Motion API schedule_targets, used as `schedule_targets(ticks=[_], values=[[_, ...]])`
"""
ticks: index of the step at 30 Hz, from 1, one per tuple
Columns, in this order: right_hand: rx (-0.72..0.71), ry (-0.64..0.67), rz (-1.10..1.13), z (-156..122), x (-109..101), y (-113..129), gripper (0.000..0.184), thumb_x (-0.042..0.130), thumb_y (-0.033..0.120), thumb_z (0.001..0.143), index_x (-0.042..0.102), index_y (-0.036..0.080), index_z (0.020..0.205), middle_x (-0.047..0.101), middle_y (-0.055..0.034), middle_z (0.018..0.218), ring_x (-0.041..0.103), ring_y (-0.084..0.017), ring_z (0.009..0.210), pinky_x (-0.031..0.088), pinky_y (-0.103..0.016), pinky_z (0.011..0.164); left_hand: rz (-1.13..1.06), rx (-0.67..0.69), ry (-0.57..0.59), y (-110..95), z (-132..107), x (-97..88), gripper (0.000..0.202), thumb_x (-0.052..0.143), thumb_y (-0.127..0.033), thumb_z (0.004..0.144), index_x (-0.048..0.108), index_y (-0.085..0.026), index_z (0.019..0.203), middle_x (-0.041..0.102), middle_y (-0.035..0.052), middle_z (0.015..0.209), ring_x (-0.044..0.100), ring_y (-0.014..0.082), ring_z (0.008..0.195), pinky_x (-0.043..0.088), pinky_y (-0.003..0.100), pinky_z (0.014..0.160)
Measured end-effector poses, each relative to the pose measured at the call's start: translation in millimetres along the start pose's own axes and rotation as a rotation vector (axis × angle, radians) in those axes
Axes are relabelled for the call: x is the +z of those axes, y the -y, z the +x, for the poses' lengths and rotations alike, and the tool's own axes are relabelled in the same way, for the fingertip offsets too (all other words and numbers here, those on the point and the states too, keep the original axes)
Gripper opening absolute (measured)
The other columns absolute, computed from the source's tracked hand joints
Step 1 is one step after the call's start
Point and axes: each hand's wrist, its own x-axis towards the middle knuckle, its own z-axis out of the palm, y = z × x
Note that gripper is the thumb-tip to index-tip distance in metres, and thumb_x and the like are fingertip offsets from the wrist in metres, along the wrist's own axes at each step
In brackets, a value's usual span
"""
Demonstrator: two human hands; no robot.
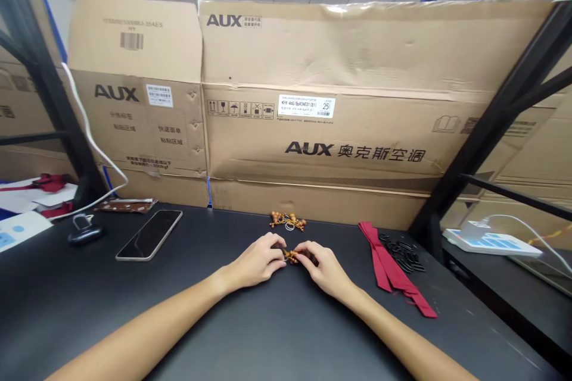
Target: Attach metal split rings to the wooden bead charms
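Near the middle of the black table, my left hand and my right hand face each other with bent fingers. Between their fingertips is a small orange-brown beaded keychain with a metal ring, partly covered by the fingers. Both hands pinch it, the left at the ring side and the right at the beads. Just behind them lies a small pile of similar beaded keychains with silver rings.
Red ribbon strips and black clips lie to the right. On the left are a phone, a black object with a metal loop and a brown packet. Cardboard panels wall off the back, between black metal posts.
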Motion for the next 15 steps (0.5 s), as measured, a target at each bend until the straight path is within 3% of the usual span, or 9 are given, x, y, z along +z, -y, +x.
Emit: schedule_targets(ticks=[8, 15], values=[[-0.041, 0.078, 0.12, -4.0, -0.9, 20.8, 0.019, 0.049, 0.034, 0.093, 0.063, 0.024, 0.099, 0.067, -0.0025, 0.086, 0.061, -0.015, 0.072, 0.049, -0.027, 0.068, 0.023, 0.03, 0.007, -0.2, 0.0, 1.1, 0.015, 0.052, -0.025, 0.092, 0.066, -0.019, 0.088, 0.057, 0.0073, 0.109, 0.054, 0.0194, 0.099, 0.045, 0.034, 0.093], [0.023, -0.036, -0.012, 1.6, -2.7, -3.2, 0.023, 0.045, 0.038, 0.093, 0.063, 0.023, 0.093, 0.067, -0.0042, 0.086, 0.061, -0.019, 0.077, 0.048, -0.029, 0.068, 0.018, 0.028, -0.017, 0.9, -0.9, 1.5, 0.018, 0.05, -0.025, 0.093, 0.065, -0.019, 0.085, 0.055, 0.0077, 0.112, 0.054, 0.0189, 0.099, 0.046, 0.033, 0.092]])
